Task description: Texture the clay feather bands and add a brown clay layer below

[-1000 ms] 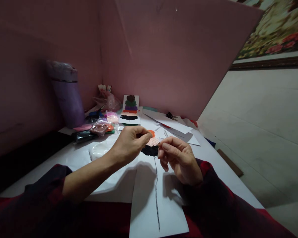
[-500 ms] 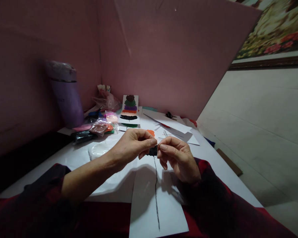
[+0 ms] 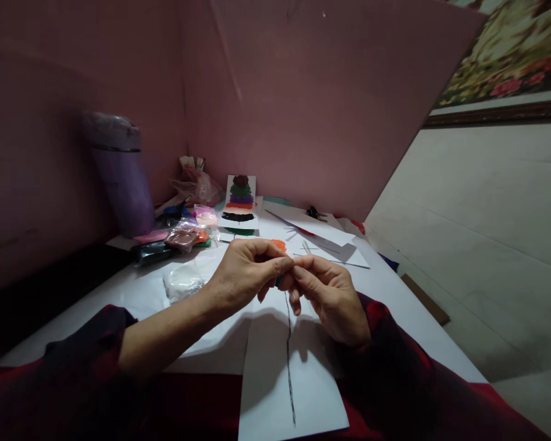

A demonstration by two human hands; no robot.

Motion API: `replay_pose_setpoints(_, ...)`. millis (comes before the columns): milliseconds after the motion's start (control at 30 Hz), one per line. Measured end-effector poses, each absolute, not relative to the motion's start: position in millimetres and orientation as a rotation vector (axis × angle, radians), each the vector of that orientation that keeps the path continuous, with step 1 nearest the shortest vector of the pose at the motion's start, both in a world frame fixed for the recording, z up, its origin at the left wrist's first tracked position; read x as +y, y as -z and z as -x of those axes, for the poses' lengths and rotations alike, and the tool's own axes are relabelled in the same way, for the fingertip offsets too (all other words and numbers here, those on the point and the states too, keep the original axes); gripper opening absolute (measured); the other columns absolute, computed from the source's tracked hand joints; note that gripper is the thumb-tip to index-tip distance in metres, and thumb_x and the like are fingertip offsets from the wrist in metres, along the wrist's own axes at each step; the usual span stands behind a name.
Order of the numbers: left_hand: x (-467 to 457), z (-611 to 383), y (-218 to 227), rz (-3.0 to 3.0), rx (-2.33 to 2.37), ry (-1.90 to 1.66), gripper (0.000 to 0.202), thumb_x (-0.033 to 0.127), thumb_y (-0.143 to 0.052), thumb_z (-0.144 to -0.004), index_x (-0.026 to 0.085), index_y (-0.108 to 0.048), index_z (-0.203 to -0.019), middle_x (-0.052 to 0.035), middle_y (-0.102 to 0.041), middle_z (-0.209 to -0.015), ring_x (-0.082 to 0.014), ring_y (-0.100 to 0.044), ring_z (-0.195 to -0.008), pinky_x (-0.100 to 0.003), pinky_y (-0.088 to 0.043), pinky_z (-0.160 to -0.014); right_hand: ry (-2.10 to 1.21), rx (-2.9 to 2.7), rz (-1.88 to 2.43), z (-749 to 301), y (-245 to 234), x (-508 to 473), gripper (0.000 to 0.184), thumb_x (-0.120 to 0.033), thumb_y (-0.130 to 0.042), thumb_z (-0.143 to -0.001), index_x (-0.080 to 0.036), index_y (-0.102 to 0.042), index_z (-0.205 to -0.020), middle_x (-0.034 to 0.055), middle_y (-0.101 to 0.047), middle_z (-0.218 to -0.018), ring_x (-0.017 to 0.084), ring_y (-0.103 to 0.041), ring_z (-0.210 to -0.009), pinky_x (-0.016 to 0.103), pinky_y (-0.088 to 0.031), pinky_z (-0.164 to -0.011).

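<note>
My left hand (image 3: 252,272) and my right hand (image 3: 328,291) meet above a sheet of white paper (image 3: 266,392), thumbs and forefingers pinched together and touching. Whatever sits between the fingertips is too small or too well covered to make out. Beneath them the sheet bears a long dark wavy line (image 3: 289,361) running toward me. An orange textured patch (image 3: 279,245) shows just beyond my fingers, and the part of the sheet directly under the hands is mostly hidden.
Left of my hands lie a clear bag of white material (image 3: 182,280) and several packets of coloured clay-like material (image 3: 183,236). A purple bottle (image 3: 123,184) stands behind them. A card with coloured bands (image 3: 239,199) leans at the back. Loose papers (image 3: 316,226) and black-handled scissors (image 3: 314,212) lie to the right.
My right hand has moved slightly left, so the fingertips that were just apart now touch those of the left hand. The left hand stays almost in place.
</note>
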State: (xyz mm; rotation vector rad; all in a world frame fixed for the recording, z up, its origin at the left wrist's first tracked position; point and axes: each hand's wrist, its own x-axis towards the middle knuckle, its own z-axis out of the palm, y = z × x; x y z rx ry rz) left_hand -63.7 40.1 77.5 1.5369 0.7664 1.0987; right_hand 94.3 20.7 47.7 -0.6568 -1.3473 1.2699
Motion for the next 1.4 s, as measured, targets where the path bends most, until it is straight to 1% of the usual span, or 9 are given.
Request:
replay_pose_setpoints(167, 38, 60, -74, -1.536, 0.792, -1.179, 0.02, 0.03, -0.064, -0.077, 0.012, -0.061, -0.068, 0.0013, -0.056, -0.051, -0.0052, -0.04, -0.034, -0.017, -0.027, -0.03, -1.234, -1.373, 0.659, -93, -49, 19, 0.015, -0.031, -0.068, -0.086, -0.016, -0.07, -0.089, 0.0011, -0.067, -0.068, 0.009, -0.056, -0.049, 0.02, -0.048, -0.043)
replay_pose_setpoints(300, 37, 57, -71, -1.6, 0.811, -1.258, 0.02, 0.025, -0.063, -0.079, 0.012, -0.059, -0.064, 0.0029, -0.052, -0.048, -0.0032, -0.036, -0.037, -0.016, -0.024, -0.033, -1.194, -1.416, 0.708, -92, -50, 19, 0.017, -0.032, -0.068, -0.086, -0.015, -0.068, -0.085, 0.0006, -0.067, -0.068, 0.008, -0.056, -0.048, 0.021, -0.05, -0.045)
replay_pose_setpoints(533, 39, 58, -75, -1.295, 0.758, -1.136, 0.028, 0.035, -0.064, -0.081, 0.015, -0.053, -0.065, 0.0047, -0.046, -0.045, -0.0035, -0.03, -0.037, -0.018, -0.018, -0.038, -1.28, -1.357, 0.64, -96, -48, 27, 0.013, -0.029, -0.067, -0.084, -0.017, -0.067, -0.085, 0.0005, -0.069, -0.067, 0.009, -0.058, -0.048, 0.021, -0.049, -0.045)
replay_pose_setpoints(767, 45, 63, -75, -1.183, 0.65, -1.118, 0.024, 0.032, -0.07, -0.075, 0.011, -0.06, -0.067, 0.0012, -0.052, -0.058, -0.0058, -0.04, -0.049, -0.021, -0.027, -0.048, -1.333, -1.333, 0.632, -100, -49, 29, 0.01, -0.028, -0.066, -0.081, -0.018, -0.066, -0.08, 0.0008, -0.069, -0.066, 0.01, -0.057, -0.047, 0.021, -0.046, -0.044)
replay_pose_setpoints(867, 45, 65, -76, -1.208, 0.622, -1.121, 0.025, 0.033, -0.07, -0.077, 0.009, -0.067, -0.081, -0.0004, -0.055, -0.065, -0.0074, -0.044, -0.055, -0.022, -0.035, -0.055, -1.278, -1.364, 0.62, -100, -48, 29, 0.008, -0.026, -0.064, -0.082, -0.018, -0.067, -0.082, 0.0003, -0.068, -0.065, 0.01, -0.057, -0.048, 0.021, -0.045, -0.044)
replay_pose_setpoints(1000, 41, 66, -78, -1.349, 0.618, -1.198, 0.029, 0.024, -0.071, -0.073, 0.01, -0.07, -0.098, -0.0036, -0.061, -0.079, -0.0117, -0.054, -0.066, -0.027, -0.045, -0.064, -1.238, -1.392, 0.604, -100, -45, 30, 0.008, -0.024, -0.063, -0.083, -0.019, -0.069, -0.083, 0.0001, -0.068, -0.066, 0.01, -0.056, -0.048, 0.021, -0.046, -0.044)
replay_pose_setpoints(1067, 39, 64, -77, -1.438, 0.628, -1.267, 0.026, 0.02, -0.072, -0.071, 0.012, -0.07, -0.096, -0.0026, -0.063, -0.079, -0.0123, -0.056, -0.066, -0.028, -0.047, -0.063, -1.228, -1.405, 0.588, -100, -43, 30, 0.007, -0.024, -0.063, -0.084, -0.019, -0.068, -0.084, -0.0006, -0.068, -0.065, 0.009, -0.055, -0.047, 0.021, -0.045, -0.044)
replay_pose_setpoints(1233, 40, 62, -74, -1.641, 0.625, -1.323, 0.004, 0.013, -0.073, -0.069, 0.014, -0.07, -0.07, -0.0004, -0.061, -0.066, -0.0117, -0.057, -0.06, -0.026, -0.047, -0.058, -1.208, -1.463, 0.617, -101, -43, 30, 0.008, -0.027, -0.065, -0.084, -0.019, -0.065, -0.082, 0.0001, -0.068, -0.065, 0.01, -0.055, -0.049, 0.022, -0.045, -0.045)
replay_pose_setpoints(1400, 39, 63, -78, -1.515, 0.637, -1.44, 0.012, 0.016, -0.073, -0.071, 0.016, -0.076, -0.083, -0.0041, -0.065, -0.084, -0.0127, -0.059, -0.071, -0.025, -0.05, -0.062, -1.206, -1.424, 0.631, -101, -45, 29, 0.007, -0.025, -0.063, -0.084, -0.019, -0.066, -0.082, -0.0006, -0.067, -0.066, 0.01, -0.055, -0.047, 0.023, -0.044, -0.045)
